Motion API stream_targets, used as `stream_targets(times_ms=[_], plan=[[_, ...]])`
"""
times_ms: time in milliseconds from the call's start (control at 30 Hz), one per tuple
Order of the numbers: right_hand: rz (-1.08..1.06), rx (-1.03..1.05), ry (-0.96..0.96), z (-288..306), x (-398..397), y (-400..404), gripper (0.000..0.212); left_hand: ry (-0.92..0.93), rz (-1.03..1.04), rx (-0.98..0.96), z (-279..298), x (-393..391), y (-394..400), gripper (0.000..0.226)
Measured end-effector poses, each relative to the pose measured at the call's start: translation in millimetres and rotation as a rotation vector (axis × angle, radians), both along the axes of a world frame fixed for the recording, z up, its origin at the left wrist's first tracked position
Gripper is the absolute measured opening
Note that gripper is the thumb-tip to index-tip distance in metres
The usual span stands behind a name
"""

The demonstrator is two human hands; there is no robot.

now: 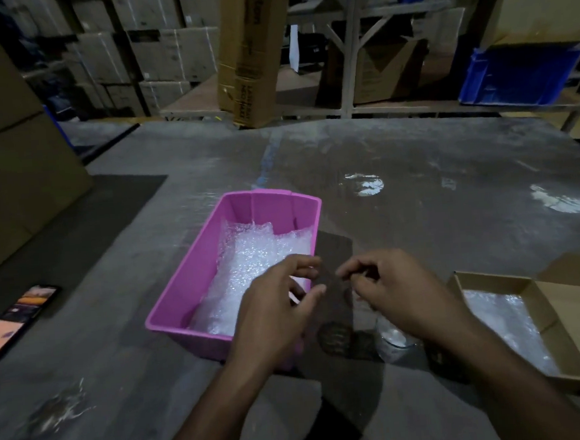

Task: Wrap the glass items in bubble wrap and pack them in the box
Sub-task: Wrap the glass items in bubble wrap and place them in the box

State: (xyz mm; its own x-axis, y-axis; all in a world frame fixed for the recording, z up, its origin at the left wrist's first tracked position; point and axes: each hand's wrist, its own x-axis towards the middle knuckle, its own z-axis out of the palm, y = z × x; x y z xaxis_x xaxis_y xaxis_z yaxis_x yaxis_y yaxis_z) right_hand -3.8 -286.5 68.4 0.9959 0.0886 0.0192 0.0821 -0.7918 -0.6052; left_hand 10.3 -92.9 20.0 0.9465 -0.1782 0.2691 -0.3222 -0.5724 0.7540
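A pink plastic bin stands in the middle of the table with crumpled bubble wrap inside. My left hand hovers over the bin's near right corner with its fingers curled and its thumb apart from them. Whether it holds anything is unclear. My right hand is just right of it, fingertips pinched on a thin clear edge that looks like bubble wrap. A clear glass item stands on the table below my right wrist, partly hidden. An open cardboard box with bubble wrap in its bottom lies at the right.
A clear plastic sheet covers the far right of the table. A phone with a lit screen lies at the left edge. Large cartons rise at the left. Shelving with boxes and a blue crate stands behind.
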Motion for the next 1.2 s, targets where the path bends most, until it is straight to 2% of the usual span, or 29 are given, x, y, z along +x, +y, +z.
stream_targets(times_ms=[67, 133, 300, 433, 467, 533, 600, 700, 800, 867, 1033, 1133, 1200], plan=[[0.071, 0.049, -0.072, -4, 15, 26, 0.02, 0.017, 0.116, 0.029, -5, 6, 21, 0.033], [0.16, 0.005, -0.09, -14, 32, 54, 0.023, 0.042, 0.221, 0.104, -12, 12, 42, 0.034], [0.358, -0.319, -0.074, -45, 67, 115, 0.032, 0.122, 0.305, 0.239, -22, 23, 77, 0.044], [0.4, -0.643, 0.068, -74, 82, 140, 0.056, 0.147, 0.308, 0.229, -25, 26, 90, 0.043], [0.397, -0.69, 0.101, -78, 84, 144, 0.057, 0.15, 0.304, 0.23, -26, 26, 92, 0.043], [0.374, -0.732, 0.112, -85, 85, 149, 0.046, 0.155, 0.298, 0.226, -27, 25, 97, 0.044], [0.347, -0.728, 0.063, -91, 86, 149, 0.029, 0.161, 0.294, 0.219, -27, 25, 102, 0.044], [0.305, -0.677, 0.037, -94, 91, 148, 0.026, 0.164, 0.29, 0.241, -26, 27, 108, 0.044], [0.337, -0.655, 0.152, -96, 97, 147, 0.068, 0.181, 0.28, 0.319, -27, 32, 110, 0.05], [0.368, -0.678, 0.217, -95, 98, 149, 0.08, 0.211, 0.259, 0.374, -28, 37, 110, 0.056], [0.339, -0.611, 0.13, -96, 97, 151, 0.051, 0.278, 0.171, 0.491, -26, 47, 112, 0.072], [0.278, -0.452, 0.07, -91, 100, 148, 0.054, 0.316, 0.102, 0.484, -26, 50, 114, 0.085], [0.198, -0.268, 0.044, -83, 100, 147, 0.046, 0.311, 0.079, 0.462, -26, 50, 115, 0.089]])
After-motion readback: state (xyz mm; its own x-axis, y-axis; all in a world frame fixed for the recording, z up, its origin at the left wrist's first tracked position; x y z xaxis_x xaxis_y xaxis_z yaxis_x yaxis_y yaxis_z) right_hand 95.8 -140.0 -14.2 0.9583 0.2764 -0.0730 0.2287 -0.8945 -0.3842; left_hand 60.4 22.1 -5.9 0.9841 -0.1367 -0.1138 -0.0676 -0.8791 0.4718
